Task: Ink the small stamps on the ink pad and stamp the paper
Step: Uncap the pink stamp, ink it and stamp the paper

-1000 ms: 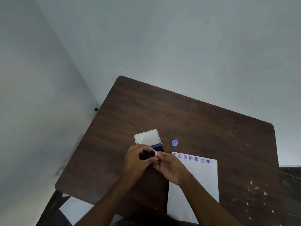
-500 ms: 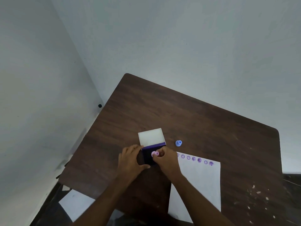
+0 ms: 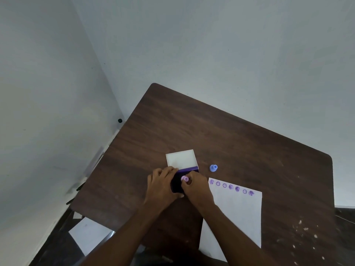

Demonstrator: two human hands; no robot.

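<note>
The step in hand is inking. Just below the middle of the frame, the right hand (image 3: pixel 196 186) pinches a small pink stamp (image 3: pixel 184 178) with its fingers closed around it and holds it down over the dark ink pad (image 3: pixel 176 184); whether the stamp face touches the ink is hidden by the fingers. The left hand (image 3: pixel 160 184) lies against the pad's left side, fingers curled on its edge, seemingly to steady it. The pad's white lid (image 3: pixel 181 158) stands open just above. To the right, the paper (image 3: pixel 234 214) lies on the tabletop (image 3: pixel 240 143) with a row of purple prints along its top edge. A blue stamp (image 3: pixel 213 168) sits alone above the paper. The next move likely calls for lifting the pink stamp straight up, carrying it right to a bare spot of paper, and pressing it flat.
</note>
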